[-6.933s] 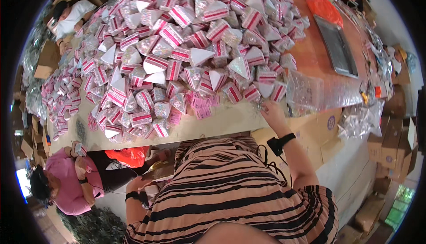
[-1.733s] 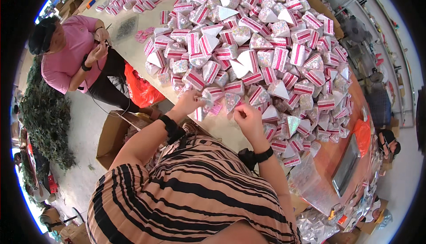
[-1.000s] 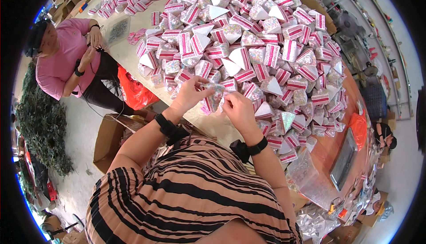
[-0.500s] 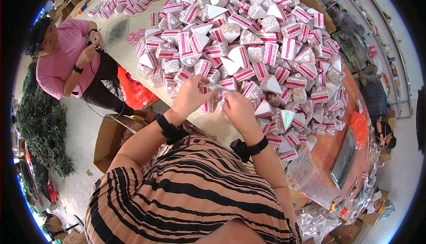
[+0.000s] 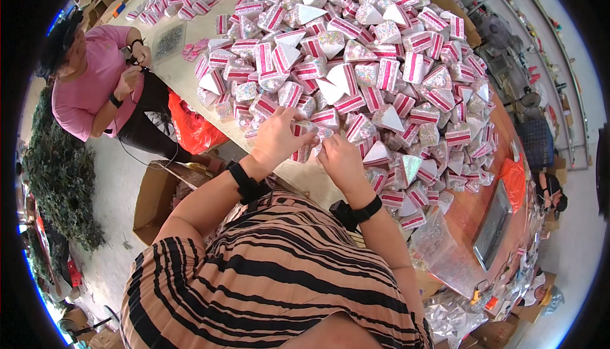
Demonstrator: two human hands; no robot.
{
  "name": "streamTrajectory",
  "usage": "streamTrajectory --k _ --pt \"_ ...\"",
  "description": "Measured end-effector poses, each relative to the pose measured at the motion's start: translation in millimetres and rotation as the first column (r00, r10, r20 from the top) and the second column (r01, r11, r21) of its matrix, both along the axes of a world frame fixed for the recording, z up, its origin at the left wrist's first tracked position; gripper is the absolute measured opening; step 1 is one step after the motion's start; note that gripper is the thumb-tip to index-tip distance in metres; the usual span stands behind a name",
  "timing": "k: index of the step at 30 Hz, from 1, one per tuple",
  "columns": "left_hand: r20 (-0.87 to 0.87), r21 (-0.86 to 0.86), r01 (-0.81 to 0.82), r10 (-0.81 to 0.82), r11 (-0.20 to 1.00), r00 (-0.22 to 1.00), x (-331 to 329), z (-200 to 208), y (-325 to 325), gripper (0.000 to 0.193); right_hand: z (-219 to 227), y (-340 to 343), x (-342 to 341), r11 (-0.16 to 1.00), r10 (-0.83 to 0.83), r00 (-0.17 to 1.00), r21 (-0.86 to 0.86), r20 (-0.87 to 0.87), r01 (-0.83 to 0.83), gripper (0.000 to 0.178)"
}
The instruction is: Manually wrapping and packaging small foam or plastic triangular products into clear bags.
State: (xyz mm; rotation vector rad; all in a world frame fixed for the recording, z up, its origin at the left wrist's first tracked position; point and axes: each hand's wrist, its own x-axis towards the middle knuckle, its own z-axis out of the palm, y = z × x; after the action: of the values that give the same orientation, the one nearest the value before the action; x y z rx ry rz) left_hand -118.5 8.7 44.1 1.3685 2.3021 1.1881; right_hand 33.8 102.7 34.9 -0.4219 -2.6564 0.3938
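Observation:
Between my two hands is a small wedge-shaped piece (image 5: 302,153), white and pink with clear glittery wrapping, at the near edge of a large heap of similar wedges (image 5: 381,76). My left hand (image 5: 277,138) holds it from the left, thumb and fingers curled round its top and side. From the right, my right hand (image 5: 341,158) pinches its wrapping with thumb and forefinger. My fingers cover part of the piece. A dark strap with a small black device sits on each wrist.
At the left, a person in a pink shirt (image 5: 95,76) stands by the table holding a dark corded thing. An open cardboard box (image 5: 154,203) and a red plastic bag (image 5: 190,130) are below. A clear bag (image 5: 435,244) and a grey-framed tray (image 5: 493,225) lie right.
My hands stay nearly in place, the fingers shifting slightly on the wrapping. The person at the left has turned their head and lowered their hands a little.

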Motion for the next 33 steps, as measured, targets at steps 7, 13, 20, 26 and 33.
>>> streamTrajectory --k 7,13,20,26,33 --pt "0.014 -0.028 0.018 -0.018 0.999 1.000 2.8 3.8 0.9 0.040 -3.7 0.3 5.3 0.998 -0.033 0.999 -0.048 -0.010 0.032 0.010" --pt "0.022 0.034 0.022 -0.023 0.999 1.000 7.3 9.0 -0.8 0.037 -1.1 3.0 7.0 0.961 -0.096 0.995 -0.262 -0.025 0.086 0.010" --pt "-0.052 0.087 0.032 -0.028 0.996 0.998 8.0 -0.3 -1.2 0.042 -1.0 -0.2 8.3 0.975 -0.110 0.993 -0.200 -0.036 0.101 0.011" --pt "0.046 0.095 0.010 -0.014 0.995 0.999 10.4 -0.8 -2.9 0.045 0.1 -2.6 8.6 0.971 -0.123 0.985 -0.221 -0.122 0.094 0.008" --pt "0.167 0.147 -0.016 -0.009 0.989 0.986 12.0 -5.0 2.2 0.061 1.3 -1.4 7.9 0.946 -0.192 0.962 -0.296 -0.196 0.129 0.006"
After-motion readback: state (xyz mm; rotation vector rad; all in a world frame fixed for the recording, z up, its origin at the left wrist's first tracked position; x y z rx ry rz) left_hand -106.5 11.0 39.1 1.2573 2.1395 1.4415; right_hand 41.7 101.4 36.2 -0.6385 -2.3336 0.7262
